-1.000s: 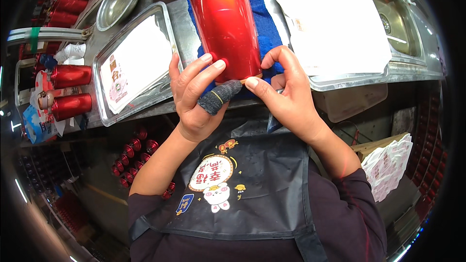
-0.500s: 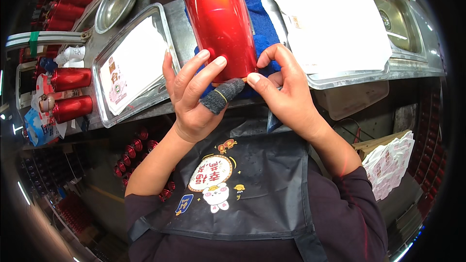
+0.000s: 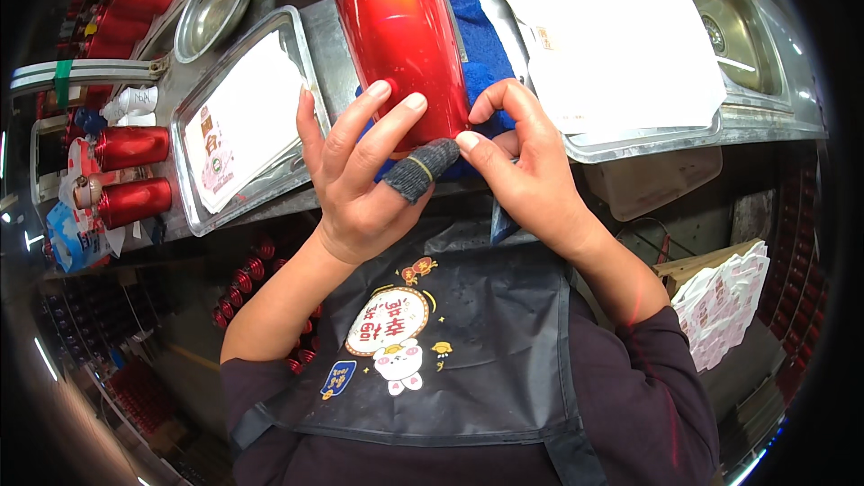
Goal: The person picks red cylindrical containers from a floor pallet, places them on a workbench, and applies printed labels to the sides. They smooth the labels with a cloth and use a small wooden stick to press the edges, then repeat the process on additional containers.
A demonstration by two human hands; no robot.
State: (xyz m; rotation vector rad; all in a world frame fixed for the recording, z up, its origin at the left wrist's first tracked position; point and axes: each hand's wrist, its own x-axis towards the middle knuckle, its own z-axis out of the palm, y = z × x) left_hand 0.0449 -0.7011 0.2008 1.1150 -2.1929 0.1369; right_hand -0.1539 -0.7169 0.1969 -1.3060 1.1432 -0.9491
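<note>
A large glossy red cylinder (image 3: 400,45), like a metal flask body, lies on a blue cloth (image 3: 486,31) with its lower rim toward me. My left hand (image 3: 364,175) has its fingers spread, two tips against the red side. A dark grey knit sleeve (image 3: 423,171) covers its thumb, which presses at the rim. Opposite it, my right hand (image 3: 531,157) has thumb and forefinger nearly together at the rim's right side. A dark flat strip (image 3: 504,223) shows below its palm. What the right fingertips pinch, if anything, is too small to tell.
A metal tray (image 3: 301,31) with printed white sheets (image 3: 238,117) sits on the left, below a round metal bowl (image 3: 213,9). White sheets (image 3: 621,36) cover another tray at right, beside a sink (image 3: 765,63). Smaller red cylinders (image 3: 133,202) stand at far left.
The red cylinder has shifted slightly left and tilted a little. My left hand has moved slightly up with its thumb; my right hand stays nearly in place at the rim.
</note>
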